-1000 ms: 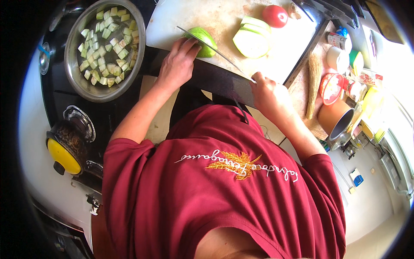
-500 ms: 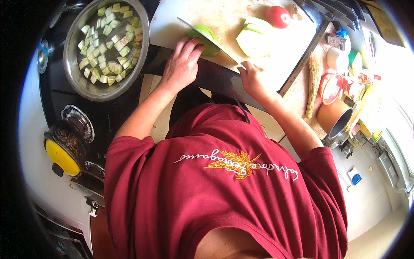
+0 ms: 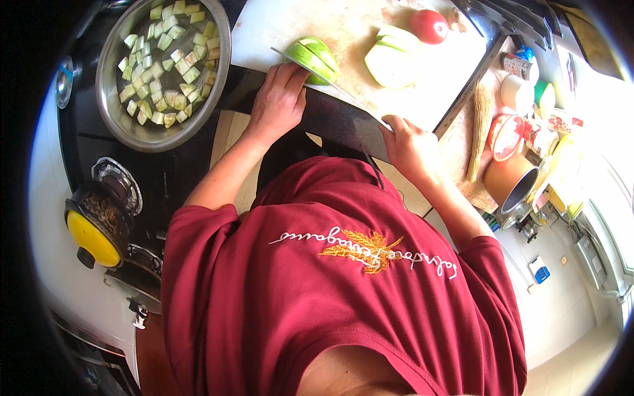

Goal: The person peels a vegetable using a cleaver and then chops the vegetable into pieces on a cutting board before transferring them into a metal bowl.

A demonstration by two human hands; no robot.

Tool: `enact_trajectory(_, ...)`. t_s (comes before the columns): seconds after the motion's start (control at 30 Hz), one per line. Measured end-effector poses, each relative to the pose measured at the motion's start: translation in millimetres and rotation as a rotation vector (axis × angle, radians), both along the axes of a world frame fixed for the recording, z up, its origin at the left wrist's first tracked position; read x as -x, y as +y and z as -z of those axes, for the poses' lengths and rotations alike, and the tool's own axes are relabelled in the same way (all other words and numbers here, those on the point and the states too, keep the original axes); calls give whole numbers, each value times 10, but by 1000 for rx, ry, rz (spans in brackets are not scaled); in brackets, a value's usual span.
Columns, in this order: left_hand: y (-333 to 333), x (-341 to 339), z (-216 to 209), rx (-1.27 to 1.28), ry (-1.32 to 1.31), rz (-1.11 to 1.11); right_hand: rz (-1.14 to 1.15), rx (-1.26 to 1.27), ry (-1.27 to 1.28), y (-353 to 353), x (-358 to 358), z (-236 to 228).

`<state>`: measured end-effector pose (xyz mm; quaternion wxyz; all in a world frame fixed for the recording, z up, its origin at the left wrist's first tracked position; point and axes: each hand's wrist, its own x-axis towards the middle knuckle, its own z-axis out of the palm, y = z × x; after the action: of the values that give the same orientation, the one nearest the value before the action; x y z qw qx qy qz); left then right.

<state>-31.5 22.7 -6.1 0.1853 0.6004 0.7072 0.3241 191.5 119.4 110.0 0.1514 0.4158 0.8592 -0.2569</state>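
Observation:
On the white cutting board, a green-skinned vegetable piece that looks like eggplant lies skin side up, with pale cut lines across it. Bent fingers of my left hand press its near left side. My right hand is closed around the handle of a kitchen knife. The thin blade slants up and left, over the near side of the piece, close to my left fingertips. Pale slices of a similar vegetable lie to the right, overlapping. A red tomato sits beyond them.
A metal basin holding pale cubes in water stands left, on the black stovetop. A pot with a yellow lid is nearer. Along the right lie a long tan brush-like thing, jars and a tipped tan pot.
My right hand and the knife have moved right and slightly nearer to me. More of the green piece shows, with its cut lines visible. My left hand has shifted slightly.

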Motion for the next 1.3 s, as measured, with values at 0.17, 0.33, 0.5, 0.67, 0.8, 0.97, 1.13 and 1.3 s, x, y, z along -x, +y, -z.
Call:
enact_trajectory(0.17,9,17,-46,-3,12,5,-1,48,-128,8,-49,-134)
enact_trajectory(0.33,13,21,-20,-11,6,1,-10,86,-254,14,48,-241)
enact_trajectory(0.5,19,54,-12,-34,-19,20,-66,50,-51,40,167,275)
enact_trajectory(0.67,4,31,19,-44,-35,15,-29,9,45,-33,14,714)
enact_trajectory(0.8,-48,11,61,-67,-16,4,-11,-15,138,-18,-19,712)
enact_trajectory(0.97,-81,-38,62,-54,-18,-15,48,8,234,15,-42,635)
enact_trajectory(1.13,-181,-73,0,-61,-103,-30,67,-13,212,-10,-21,386)
enact_trajectory(1.3,-287,-72,72,-79,-121,-66,26,5,106,-32,-83,125)
